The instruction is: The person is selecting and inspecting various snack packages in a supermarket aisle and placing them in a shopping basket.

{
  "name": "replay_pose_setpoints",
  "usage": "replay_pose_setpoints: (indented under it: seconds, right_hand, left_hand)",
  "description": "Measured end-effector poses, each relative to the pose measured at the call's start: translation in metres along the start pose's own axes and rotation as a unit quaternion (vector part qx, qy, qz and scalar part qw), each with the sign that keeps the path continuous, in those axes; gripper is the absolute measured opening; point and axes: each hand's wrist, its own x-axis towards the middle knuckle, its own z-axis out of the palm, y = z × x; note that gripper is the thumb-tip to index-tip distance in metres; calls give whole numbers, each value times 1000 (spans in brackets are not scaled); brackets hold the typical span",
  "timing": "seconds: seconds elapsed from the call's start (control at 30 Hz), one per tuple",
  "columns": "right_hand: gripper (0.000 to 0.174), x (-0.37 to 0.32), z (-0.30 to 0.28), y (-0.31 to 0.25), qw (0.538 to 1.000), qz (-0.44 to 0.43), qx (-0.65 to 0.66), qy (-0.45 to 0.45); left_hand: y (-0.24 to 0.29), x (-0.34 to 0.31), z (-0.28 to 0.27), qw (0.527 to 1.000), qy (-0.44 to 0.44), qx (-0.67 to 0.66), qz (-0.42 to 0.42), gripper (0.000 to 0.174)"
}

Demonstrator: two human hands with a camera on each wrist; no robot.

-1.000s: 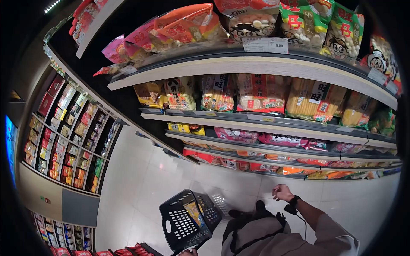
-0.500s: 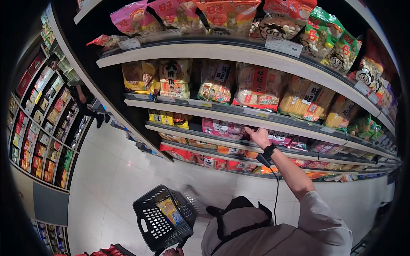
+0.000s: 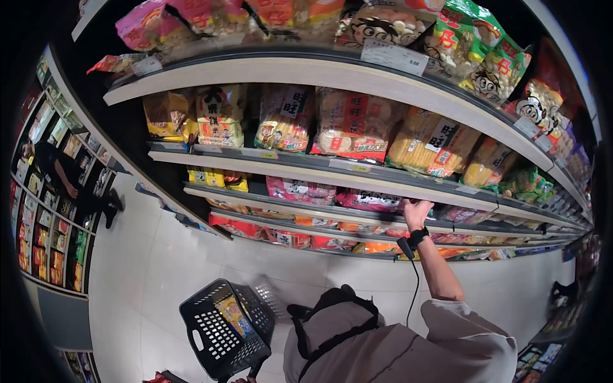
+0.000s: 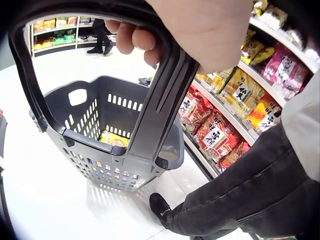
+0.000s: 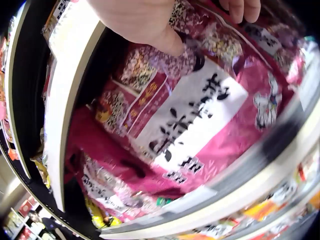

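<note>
My left hand (image 4: 202, 30) grips the black handle (image 4: 165, 95) of a dark grey shopping basket (image 4: 100, 145). A yellow-and-blue snack packet (image 3: 233, 314) lies inside the basket. My right hand (image 3: 418, 214) reaches into a lower shelf, at the right end of a magenta snack bag (image 3: 370, 200). In the right wrist view a magenta bag (image 5: 200, 125) with a white label fills the shelf space. The thumb (image 5: 170, 42) lies against the bag's upper part, and the fingertips (image 5: 242, 9) show well apart from it at the top right. The rest of that hand is out of frame.
Rice cracker bags (image 3: 357, 124) stand on the shelf (image 3: 255, 156) just above, with puffed snack bags (image 3: 472, 48) higher up. Red bags (image 4: 215, 132) fill a lower shelf. A person in dark clothes (image 3: 70, 175) stands at the far left on the pale tiled floor (image 3: 159, 268).
My right hand first rose from beside my body to the lower shelf, then moved right along it past a magenta bag. The view shifted right; the left hand stayed on the basket.
</note>
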Motion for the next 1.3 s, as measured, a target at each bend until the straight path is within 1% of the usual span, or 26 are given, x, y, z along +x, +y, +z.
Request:
replay_pose_setpoints:
  seconds: [0.03, 0.07, 0.13, 0.17, 0.23, 0.27, 0.33, 0.37, 0.4, 0.47, 0.53, 0.6, 0.63, 0.67, 0.73, 0.8, 0.83, 0.93, 1.0, 1.07, 1.1, 1.13, 1.2, 1.23, 1.27, 1.3]
  right_hand:
    - [27, 11, -2, 1, 998, -9, 41, 40]
    - [33, 20, 17, 22, 996, 28, -68, 59]
    - [36, 34, 12, 28, 990, 35, -119, -60]
    - [36, 38, 25, 46, 990, 37, -119, -64]
    - [35, 44, 61, 101, 998, -37, 47, 7]
    - [35, 43, 58, 106, 998, -34, 46, 2]
    - [33, 46, 42, 98, 955, 116, 243, -121]
    - [26, 42, 29, 84, 945, 137, 270, -122]
    - [24, 46, 10, 65, 959, 131, 145, -203]
    - [22, 35, 0, 48, 968, 53, 207, -131]
    - [19, 38, 13, 78, 888, 128, 364, -250]
    - [20, 46, 0, 83, 891, 124, 282, -332]
    - [20, 45, -9, 81, 890, 126, 284, -335]
    - [18, 43, -25, 68, 883, 91, 299, -351]
    - [15, 40, -37, 54, 863, 52, 349, -362]
    - [16, 36, -39, 52, 860, 39, 368, -351]
    - [18, 35, -40, 55, 854, 51, 368, -365]
    - [19, 33, -46, 53, 846, 50, 388, -363]
    - [21, 36, -46, 52, 847, 55, 367, -381]
    - [22, 30, -44, 54, 833, 43, 418, -362]
    - [28, 27, -41, 65, 841, 59, 377, -383]
    - [32, 24, -47, 66, 866, -1, 328, -377]
    - [27, 3, -38, 66, 853, -48, 417, -309]
    - [21, 2, -48, 70, 892, -97, 317, -308]
    - [21, 0, -48, 66, 892, -96, 319, -306]
    - [23, -5, -47, 62, 903, -181, 302, -246]
  left_hand:
    - [2, 1, 0, 1000, -23, 8, -13, 37]
    - [4, 1, 0, 1000, -23, 10, -11, 37]
    - [10, 3, -8, 998, -53, 27, -34, 39]
    - [11, 4, -10, 993, -99, 13, -57, 41]
    - [13, -1, -5, 988, -126, 48, -73, 44]
    - [17, -2, -7, 985, -137, 68, -82, 45]
    - [19, -9, 2, 977, -147, 118, -99, 44]
    - [25, -8, -3, 975, -158, 110, -110, 43]
    - [35, -6, -12, 973, -168, 102, -123, 42]
    - [52, -6, -17, 976, -142, 89, -136, 40]
    - [72, -5, -21, 985, -81, 46, -143, 38]
    - [100, 7, -33, 980, -71, 43, -178, 40]
    - [103, 10, -21, 986, -31, 3, -162, 47]
    - [120, 22, -34, 990, 71, 74, -101, 43]
    - [144, 45, -40, 975, 15, -138, -172, 28]
    - [170, 76, -42, 955, 104, -253, -112, 18]
    - [178, 89, -20, 918, 108, -365, -112, 9]
    - [266, 141, -92, 829, 33, -552, -79, 4]
    - [305, 169, -112, 856, -8, -516, -37, 4]
    - [346, 192, -133, 847, -10, -529, 37, 9]
    - [364, 203, -143, 845, -2, -527, 92, 9]
    - [379, 211, -150, 839, -8, -530, 122, 10]
    - [405, 221, -171, 827, -49, -539, 152, 12]
    - [414, 225, -173, 828, -47, -537, 155, 12]
    - [422, 229, -171, 808, -112, -557, 158, 14]
    - [430, 231, -169, 784, -177, -573, 160, 17]
